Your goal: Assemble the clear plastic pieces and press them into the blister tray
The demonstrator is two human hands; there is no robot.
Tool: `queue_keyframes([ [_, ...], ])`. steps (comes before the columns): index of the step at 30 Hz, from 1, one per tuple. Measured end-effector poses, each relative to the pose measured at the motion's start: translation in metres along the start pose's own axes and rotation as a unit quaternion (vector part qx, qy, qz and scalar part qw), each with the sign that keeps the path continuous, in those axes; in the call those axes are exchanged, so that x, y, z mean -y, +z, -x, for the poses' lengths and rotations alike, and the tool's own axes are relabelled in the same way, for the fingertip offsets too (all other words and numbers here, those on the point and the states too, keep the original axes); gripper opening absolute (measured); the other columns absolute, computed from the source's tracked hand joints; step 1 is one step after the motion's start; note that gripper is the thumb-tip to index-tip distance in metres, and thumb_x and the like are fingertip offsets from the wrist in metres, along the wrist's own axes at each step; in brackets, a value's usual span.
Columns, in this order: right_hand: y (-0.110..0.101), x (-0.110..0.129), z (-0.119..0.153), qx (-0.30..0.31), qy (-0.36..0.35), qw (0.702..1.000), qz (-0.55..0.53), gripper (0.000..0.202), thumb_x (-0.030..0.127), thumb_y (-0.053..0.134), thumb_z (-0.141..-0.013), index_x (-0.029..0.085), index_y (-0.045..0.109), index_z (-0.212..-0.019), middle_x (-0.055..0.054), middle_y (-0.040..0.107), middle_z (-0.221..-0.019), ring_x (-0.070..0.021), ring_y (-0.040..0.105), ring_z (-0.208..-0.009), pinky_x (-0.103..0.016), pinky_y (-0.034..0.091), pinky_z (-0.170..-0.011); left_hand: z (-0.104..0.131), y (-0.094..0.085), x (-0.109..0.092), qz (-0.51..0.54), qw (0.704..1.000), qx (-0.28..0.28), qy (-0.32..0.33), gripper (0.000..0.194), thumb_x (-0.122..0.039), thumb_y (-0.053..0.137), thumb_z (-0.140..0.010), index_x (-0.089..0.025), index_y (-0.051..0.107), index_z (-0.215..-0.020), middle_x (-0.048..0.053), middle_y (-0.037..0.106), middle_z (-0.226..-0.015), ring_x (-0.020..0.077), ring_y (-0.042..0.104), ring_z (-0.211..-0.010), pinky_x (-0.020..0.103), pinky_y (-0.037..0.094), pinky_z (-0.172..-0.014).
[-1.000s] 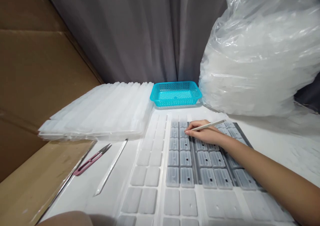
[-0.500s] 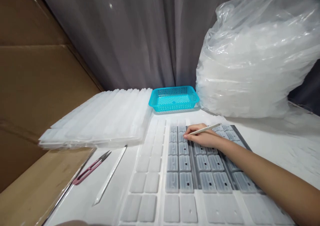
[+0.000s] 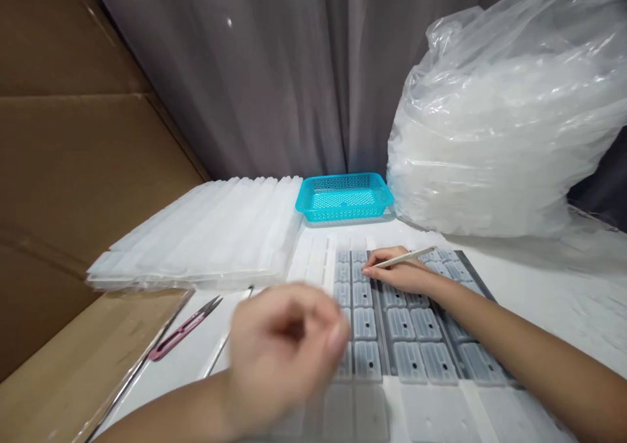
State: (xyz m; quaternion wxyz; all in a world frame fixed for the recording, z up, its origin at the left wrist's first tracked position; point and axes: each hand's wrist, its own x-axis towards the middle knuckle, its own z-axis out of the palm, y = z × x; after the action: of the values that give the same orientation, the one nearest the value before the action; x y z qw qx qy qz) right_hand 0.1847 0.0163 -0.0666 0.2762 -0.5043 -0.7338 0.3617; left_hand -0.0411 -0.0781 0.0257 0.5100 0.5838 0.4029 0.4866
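My right hand (image 3: 398, 272) is closed around a slim white pen-like stick (image 3: 415, 255), which slants up to the right. Its fingertips are over the upper left part of a dark grey board (image 3: 384, 338). Rows of translucent plastic rectangles (image 3: 365, 324) cover that board, many bearing a small black dot. In the foreground hovers my left hand (image 3: 284, 358), blurred, its fingers curled in with thumb and forefinger close together. Whether anything is between them I cannot make out. It hides part of the white moulded sheet and some rectangles behind it.
Pink-handled thread snips (image 3: 183, 330) lie at the left beside a partly hidden white strip (image 3: 218, 355). Stacked white sheets (image 3: 206, 234) stand behind. A turquoise basket (image 3: 345, 215) sits at the back, next to a large clear bag (image 3: 504, 142) of white material. Cardboard (image 3: 73, 181) rises at the left.
My left hand has come up from the bottom edge into the middle foreground. My right hand stays at nearly the same place on the board with the stick in it.
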Motion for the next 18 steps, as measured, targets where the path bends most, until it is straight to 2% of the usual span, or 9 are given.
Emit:
queue_keyframes([
  [3, 0.000, 0.000, -0.001, 0.003, -0.014, 1.000, -0.004, 0.017, 0.033, 0.060, -0.080, 0.019, 0.070, -0.078, -0.001, 0.069, -0.074, -0.0143, 0.061, -0.069, -0.023, 0.042, -0.060, -0.034, 0.021, 0.009, 0.078, 0.995, 0.020, -0.054, 0.027, -0.038, 0.077, -0.068, -0.017, 0.062, -0.062, -0.006, 0.036, -0.043, 0.0056, 0.029, -0.039, 0.019, 0.022, -0.039],
  [5, 0.000, 0.001, -0.001, 0.004, -0.020, 1.000, -0.001, 0.017, 0.033, 0.060, -0.080, 0.019, 0.070, -0.078, -0.001, 0.069, -0.074, -0.0140, 0.061, -0.069, -0.023, 0.042, -0.060, -0.044, 0.029, 0.015, 0.112, 0.988, 0.018, -0.100, 0.024, -0.035, 0.078, -0.066, -0.016, 0.063, -0.062, -0.007, 0.033, -0.042, 0.0041, 0.026, -0.039, 0.017, 0.021, -0.039],
  [10, -0.001, 0.004, 0.000, 0.003, -0.009, 1.000, 0.000, 0.016, 0.031, 0.060, -0.080, 0.019, 0.070, -0.078, 0.000, 0.068, -0.070, -0.0130, 0.059, -0.065, -0.022, 0.040, -0.056, -0.040, 0.032, 0.015, 0.142, 0.982, 0.021, -0.126, 0.027, -0.035, 0.080, -0.060, -0.015, 0.062, -0.060, -0.009, 0.027, -0.040, 0.0029, 0.021, -0.037, 0.016, 0.021, -0.038],
  [18, 0.000, 0.000, -0.002, -0.002, -0.020, 1.000, -0.012, 0.016, 0.032, 0.061, -0.080, 0.019, 0.070, -0.078, 0.000, 0.069, -0.072, -0.0130, 0.059, -0.066, -0.022, 0.041, -0.058, -0.036, 0.032, 0.013, 0.164, 0.977, 0.037, -0.130, 0.022, -0.032, 0.079, -0.061, -0.015, 0.067, -0.065, -0.009, 0.029, -0.038, 0.0032, 0.020, -0.037, 0.015, 0.022, -0.038],
])
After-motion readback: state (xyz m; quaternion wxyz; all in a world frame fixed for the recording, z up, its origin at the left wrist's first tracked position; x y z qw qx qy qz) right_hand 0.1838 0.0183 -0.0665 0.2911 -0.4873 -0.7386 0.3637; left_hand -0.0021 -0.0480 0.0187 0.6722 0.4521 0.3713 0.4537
